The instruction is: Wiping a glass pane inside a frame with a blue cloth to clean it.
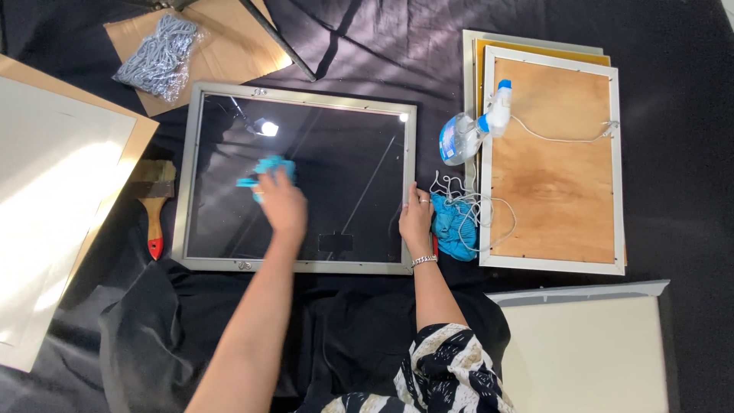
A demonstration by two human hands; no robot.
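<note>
Two bare hands work over a silver picture frame (297, 265) whose dark glass (336, 183) lies flat on black cloth (359, 46). On the glass, toward its left half, the left hand (281, 205) presses down, fingers closed around a small blue cleaning cloth (265, 170) that is bunched under and ahead of the fingertips; the hand looks motion-blurred. At the frame's right edge the right hand (415, 222) rests with fingers laid flat and slightly spread against the rail, holding nothing; it wears a ring and a bracelet at the wrist. Just beside that hand, off the frame, lies a second crumpled blue cloth (456, 224) tangled with loose white cord (474, 205). Above it a clear spray bottle (468, 131) with a blue and white nozzle lies on its side, leaning onto a white frame turned face down, its plywood backing (552, 164) showing. Left of the silver frame a paintbrush (154, 205) with a wooden handle and red tip lies on the cloth, next to a large pale board (53, 191). At the top left a bag of metal hardware (158, 55) sits on cardboard (222, 46)
</note>
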